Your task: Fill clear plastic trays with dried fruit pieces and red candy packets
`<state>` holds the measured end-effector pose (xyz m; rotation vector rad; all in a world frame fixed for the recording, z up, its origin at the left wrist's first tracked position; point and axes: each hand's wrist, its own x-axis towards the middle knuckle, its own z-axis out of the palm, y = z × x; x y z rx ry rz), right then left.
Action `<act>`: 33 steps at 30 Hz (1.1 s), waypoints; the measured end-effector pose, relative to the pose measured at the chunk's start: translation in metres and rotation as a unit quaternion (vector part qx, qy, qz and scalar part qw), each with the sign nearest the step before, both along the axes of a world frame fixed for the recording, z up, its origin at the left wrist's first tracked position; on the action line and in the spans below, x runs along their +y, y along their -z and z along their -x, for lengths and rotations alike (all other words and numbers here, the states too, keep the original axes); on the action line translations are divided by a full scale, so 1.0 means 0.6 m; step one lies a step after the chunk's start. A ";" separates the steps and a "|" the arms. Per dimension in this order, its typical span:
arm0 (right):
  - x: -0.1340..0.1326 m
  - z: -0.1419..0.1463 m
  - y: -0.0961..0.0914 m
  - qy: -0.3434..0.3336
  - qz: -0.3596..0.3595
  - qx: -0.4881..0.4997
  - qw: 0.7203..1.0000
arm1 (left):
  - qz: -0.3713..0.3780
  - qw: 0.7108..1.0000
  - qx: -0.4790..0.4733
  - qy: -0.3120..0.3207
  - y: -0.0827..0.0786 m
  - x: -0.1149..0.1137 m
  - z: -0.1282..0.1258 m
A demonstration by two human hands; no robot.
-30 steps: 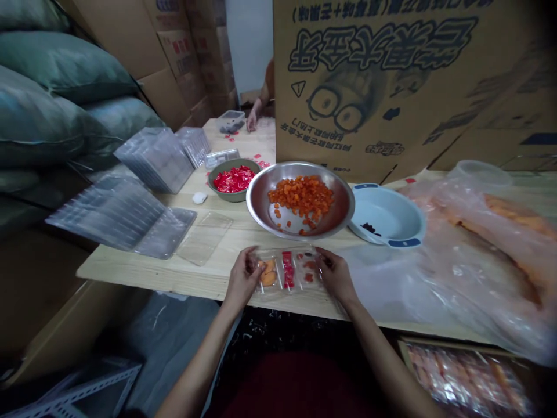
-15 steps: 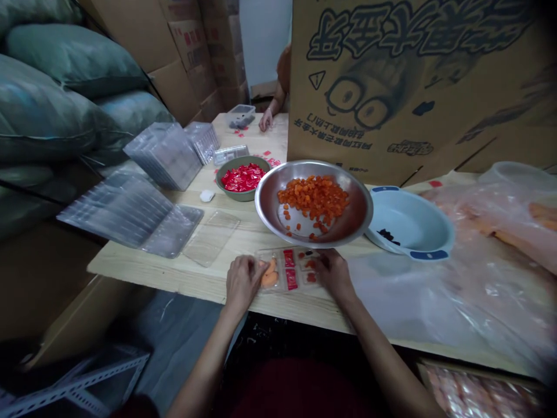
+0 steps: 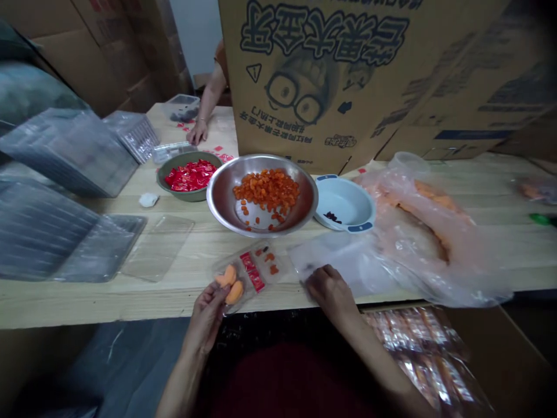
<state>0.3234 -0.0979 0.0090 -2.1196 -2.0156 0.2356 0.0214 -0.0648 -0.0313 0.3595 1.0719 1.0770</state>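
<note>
My left hand (image 3: 211,310) grips the left end of a clear plastic compartment tray (image 3: 278,277), which tilts at the table's front edge. Inside it lie orange oval pieces (image 3: 235,292), two red packets (image 3: 252,271) and a few small orange and dark bits. To the right, my right hand (image 3: 328,290) has its fingers curled together on the near left edge of flat clear plastic bags (image 3: 357,261). The fingertips there are partly hidden and dim. Beyond the tray stands a steel bowl (image 3: 220,194) of small orange cubes.
A green bowl (image 3: 163,180) holds red packets, and a pale blue basin (image 3: 357,197) holds a few dark bits. Stacked clear trays (image 3: 65,154) stand left. A big carton (image 3: 296,87) blocks the back. A co-worker's hand (image 3: 198,132) rests behind. Packed goods (image 3: 418,348) sit below right.
My right hand has left the tray and moved right onto the clear bags. My left hand still holds the tray, now turned and nearer the edge. The view has swung right.
</note>
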 end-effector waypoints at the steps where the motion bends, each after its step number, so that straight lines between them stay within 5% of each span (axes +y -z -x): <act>1: -0.007 0.006 0.001 0.010 0.030 -0.040 0.999 | 0.007 1.000 -0.012 -0.004 0.000 -0.002 0.000; 5: 0.009 0.040 -0.006 0.039 0.119 -0.115 0.985 | 0.013 0.998 -0.060 -0.006 -0.002 -0.012 -0.008; 12: 0.052 0.017 -0.024 0.045 0.197 -0.056 0.978 | 0.040 0.995 -0.091 0.009 -0.002 -0.036 -0.007; 19: 0.060 -0.026 0.013 0.043 0.152 0.141 0.977 | 0.054 0.994 -0.098 0.011 0.012 -0.052 -0.007; 26: 0.046 -0.062 0.019 0.066 0.113 0.402 0.906 | 0.071 0.992 -0.106 -0.012 -0.005 -0.059 -0.022; 33: 0.015 -0.025 0.034 0.141 -0.022 0.434 0.889 | 0.018 0.996 -0.092 -0.006 -0.037 -0.094 -0.080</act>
